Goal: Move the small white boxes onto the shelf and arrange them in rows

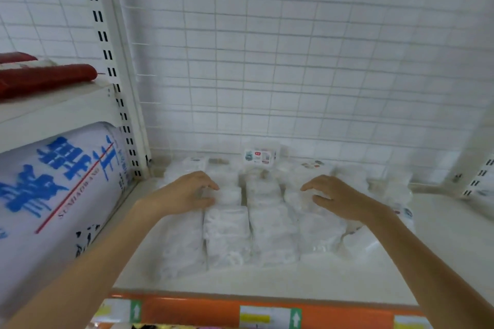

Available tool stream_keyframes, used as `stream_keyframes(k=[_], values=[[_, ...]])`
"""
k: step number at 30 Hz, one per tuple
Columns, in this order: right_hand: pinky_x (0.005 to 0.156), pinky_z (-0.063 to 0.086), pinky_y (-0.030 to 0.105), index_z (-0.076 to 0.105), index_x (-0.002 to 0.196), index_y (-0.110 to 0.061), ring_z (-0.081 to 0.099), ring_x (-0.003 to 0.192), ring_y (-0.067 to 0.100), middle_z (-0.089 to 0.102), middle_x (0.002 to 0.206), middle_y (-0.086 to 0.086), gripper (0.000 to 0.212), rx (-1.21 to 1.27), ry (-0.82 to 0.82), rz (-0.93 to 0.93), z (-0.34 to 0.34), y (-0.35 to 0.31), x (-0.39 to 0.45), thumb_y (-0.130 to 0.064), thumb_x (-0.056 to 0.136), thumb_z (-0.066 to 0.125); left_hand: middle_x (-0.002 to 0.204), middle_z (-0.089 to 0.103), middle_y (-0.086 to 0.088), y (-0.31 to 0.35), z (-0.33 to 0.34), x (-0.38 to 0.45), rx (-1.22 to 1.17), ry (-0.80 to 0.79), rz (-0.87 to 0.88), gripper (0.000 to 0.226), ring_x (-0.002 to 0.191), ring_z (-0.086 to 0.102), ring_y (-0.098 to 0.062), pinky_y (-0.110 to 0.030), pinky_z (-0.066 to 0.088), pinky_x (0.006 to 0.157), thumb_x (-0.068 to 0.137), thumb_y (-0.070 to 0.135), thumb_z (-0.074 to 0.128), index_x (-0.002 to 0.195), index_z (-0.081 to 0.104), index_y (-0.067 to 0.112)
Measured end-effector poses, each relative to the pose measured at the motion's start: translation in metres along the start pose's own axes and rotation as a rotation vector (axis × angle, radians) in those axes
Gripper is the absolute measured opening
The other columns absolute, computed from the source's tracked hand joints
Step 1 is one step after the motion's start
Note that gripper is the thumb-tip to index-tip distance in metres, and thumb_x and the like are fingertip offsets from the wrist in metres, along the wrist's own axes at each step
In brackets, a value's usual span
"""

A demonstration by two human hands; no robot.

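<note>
Small white boxes (267, 211), on shelf (441, 235), lying in rough rows. Left hand (184, 193) and right hand (339, 199) are resting on them, fingers loosely curled, gripping nothing. Advisable: squeeze rows together evenly, then square the fronts.

A white wire-grid back panel (294, 61) rises behind the bay, framed by a white slotted metal upright (117, 83). An orange price-label strip (203, 311) edges the front. The light looks even and soft, though blurred.
</note>
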State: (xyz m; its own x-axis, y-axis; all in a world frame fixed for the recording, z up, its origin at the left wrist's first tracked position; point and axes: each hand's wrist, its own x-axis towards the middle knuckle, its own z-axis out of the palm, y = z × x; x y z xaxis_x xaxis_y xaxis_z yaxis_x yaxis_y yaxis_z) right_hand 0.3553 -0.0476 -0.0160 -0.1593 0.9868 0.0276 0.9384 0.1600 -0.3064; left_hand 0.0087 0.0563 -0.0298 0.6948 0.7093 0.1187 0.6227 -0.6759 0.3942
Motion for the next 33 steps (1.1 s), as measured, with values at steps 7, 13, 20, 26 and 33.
stream_keyframes(k=[7, 13, 20, 26, 33], values=[[0.095, 0.029, 0.016, 0.052, 0.127, -0.027, 0.037, 0.123, 0.009, 0.042, 0.129, -0.003, 0.046, 0.141, -0.076, 0.099, -0.005, -0.003, 0.003, -0.019, 0.084, 0.064, 0.113, 0.041, 0.010, 0.000, 0.000, 0.014, 0.035, -0.110, -0.047, 0.048, 0.092, 0.046, -0.002, -0.001, 0.033, 0.075, 0.083, 0.029, 0.067, 0.127, 0.050, 0.023], [0.088, 0.031, 0.015, 0.054, 0.125, -0.028, 0.042, 0.109, 0.006, 0.045, 0.129, -0.004, 0.047, 0.142, -0.056, 0.119, -0.006, -0.007, 0.005, -0.034, 0.080, 0.069, 0.110, 0.038, 0.011, 0.000, 0.006, 0.015, 0.074, -0.057, -0.016, 0.052, 0.097, 0.037, -0.003, 0.002, 0.028, 0.078, 0.080, 0.028, 0.070, 0.128, 0.049, 0.022], [0.090, 0.035, 0.019, 0.057, 0.122, -0.022, 0.049, 0.110, 0.006, 0.055, 0.120, -0.010, 0.032, 0.189, 0.042, 0.083, -0.001, -0.018, 0.005, -0.035, 0.097, 0.041, 0.114, 0.054, 0.010, 0.001, 0.004, 0.011, 0.043, 0.026, 0.001, 0.040, 0.107, 0.050, -0.008, -0.016, 0.038, 0.090, 0.082, 0.031, 0.068, 0.120, 0.055, 0.025], [0.067, 0.046, 0.041, 0.046, 0.109, -0.016, 0.060, 0.080, 0.029, 0.062, 0.094, 0.011, 0.022, 0.169, 0.284, 0.115, 0.017, -0.018, 0.012, -0.027, 0.100, 0.029, 0.073, 0.052, -0.006, 0.012, 0.010, 0.004, -0.274, 0.217, -0.079, 0.032, 0.057, 0.046, -0.007, -0.017, 0.040, 0.057, 0.093, 0.023, 0.052, 0.108, 0.034, 0.044], [0.068, 0.045, 0.039, 0.052, 0.090, -0.019, 0.056, 0.081, 0.023, 0.059, 0.090, 0.005, 0.016, 0.336, 0.532, 0.171, 0.022, -0.024, 0.025, -0.022, 0.098, 0.038, 0.091, 0.059, 0.004, 0.019, 0.006, 0.000, -0.572, 0.286, -0.106, 0.031, 0.086, 0.059, -0.013, -0.020, 0.050, 0.065, 0.098, 0.013, 0.040, 0.102, 0.049, 0.043]])
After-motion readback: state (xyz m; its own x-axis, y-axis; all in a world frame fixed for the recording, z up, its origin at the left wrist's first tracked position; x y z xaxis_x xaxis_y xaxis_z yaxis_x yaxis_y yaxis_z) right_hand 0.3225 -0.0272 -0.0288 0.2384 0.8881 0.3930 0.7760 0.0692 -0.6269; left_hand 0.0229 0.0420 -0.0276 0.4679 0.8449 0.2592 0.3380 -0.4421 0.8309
